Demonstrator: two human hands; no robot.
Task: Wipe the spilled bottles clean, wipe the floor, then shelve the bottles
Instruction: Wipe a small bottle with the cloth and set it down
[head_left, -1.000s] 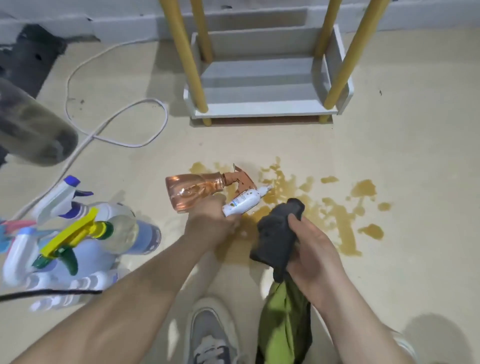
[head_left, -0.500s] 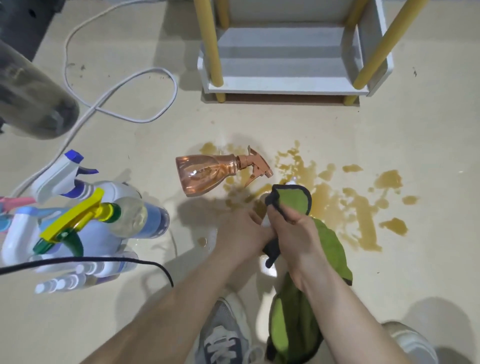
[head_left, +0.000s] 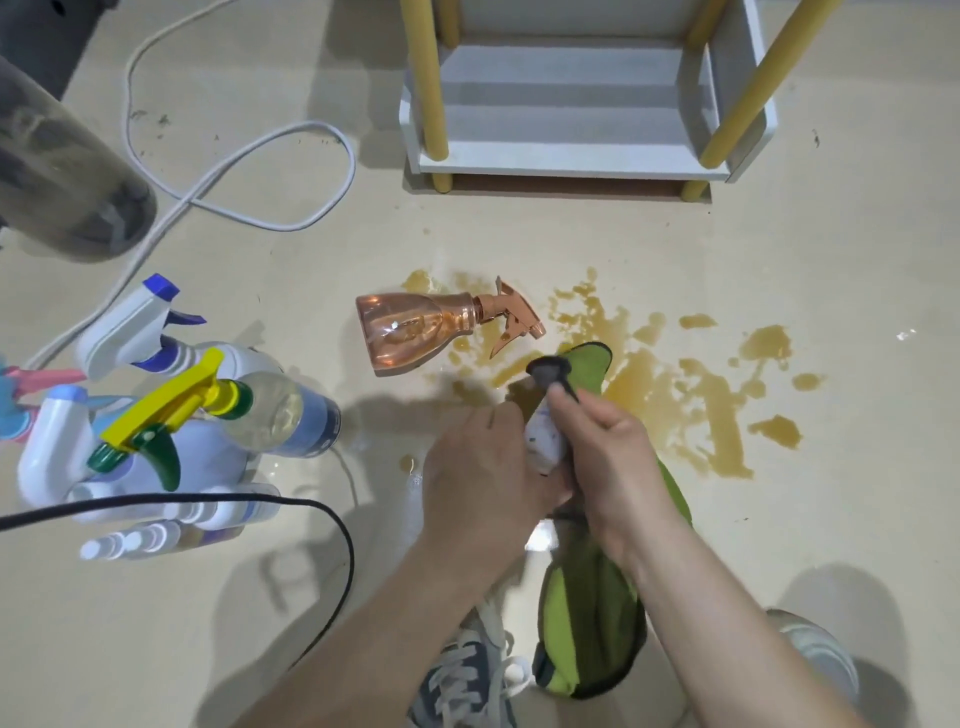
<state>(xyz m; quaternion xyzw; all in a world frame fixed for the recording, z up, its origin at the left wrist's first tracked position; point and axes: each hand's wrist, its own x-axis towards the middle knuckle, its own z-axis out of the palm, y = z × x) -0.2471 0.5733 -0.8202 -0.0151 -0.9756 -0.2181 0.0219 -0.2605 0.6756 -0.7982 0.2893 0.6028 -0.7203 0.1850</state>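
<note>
Bare floor (head_left: 857, 493) lies open right of the spill (head_left: 670, 395) and before the shelf (head_left: 566, 158); leftward obstructions: toppled copper spray bottle (head_left: 410, 332), bottle cluster (head_left: 156, 447), white cable (head_left: 309, 124), black cable (head_left: 208, 497).

White cord (head_left: 280, 227) sweeps across the upper left in a wide loop, crossing itself once. Black cable (head_left: 348, 545) comes in from the left edge and arcs downward. A blurred grey cylinder (head_left: 67, 171) looms far left. Laced grey sneaker (head_left: 467, 675) at the bottom, second shoe (head_left: 815, 654) off to its right.

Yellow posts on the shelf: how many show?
4: front left post, rear left post, rear right post, front right post, at the shelf corners. None appears hidden.
</note>
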